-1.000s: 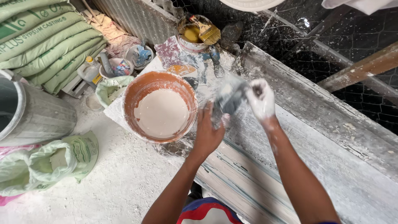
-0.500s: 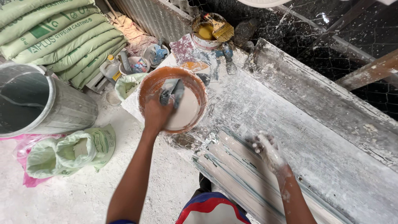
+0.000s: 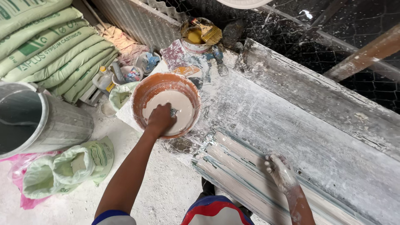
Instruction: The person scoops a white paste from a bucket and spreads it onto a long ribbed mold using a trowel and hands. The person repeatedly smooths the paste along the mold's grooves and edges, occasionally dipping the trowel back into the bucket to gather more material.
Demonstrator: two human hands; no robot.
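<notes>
At the far left stands a grey metal drum (image 3: 39, 121), with stacked pale green sacks (image 3: 46, 46) behind it and an open green bag (image 3: 68, 166) slumped on the dusty floor in front, on top of pink plastic. Next comes my left hand (image 3: 160, 120), reaching down into the orange bowl (image 3: 143, 93) of white plaster mix (image 3: 183, 104). My grip there is curled narrow around a small tool (image 3: 173, 111) whose tip just shows past my knuckles; I cannot tell what kind of tool it is. The bowl sits at the left end of the tabletop (image 3: 258, 112), which is smeared white all over. Behind the bowl lie splattered scraps and a small can (image 3: 195, 39) of yellow liquid with a brush (image 3: 210, 33) resting across it. Moving right, a long ribbed moulding (image 3: 233, 166) coated in plaster runs along the near edge. My right hand (image 3: 281, 173), caked white, rests on that moulding with fingers loosely spread, holding nothing. Farthest right, a wooden beam (image 3: 366, 54) slants over wire mesh.
</notes>
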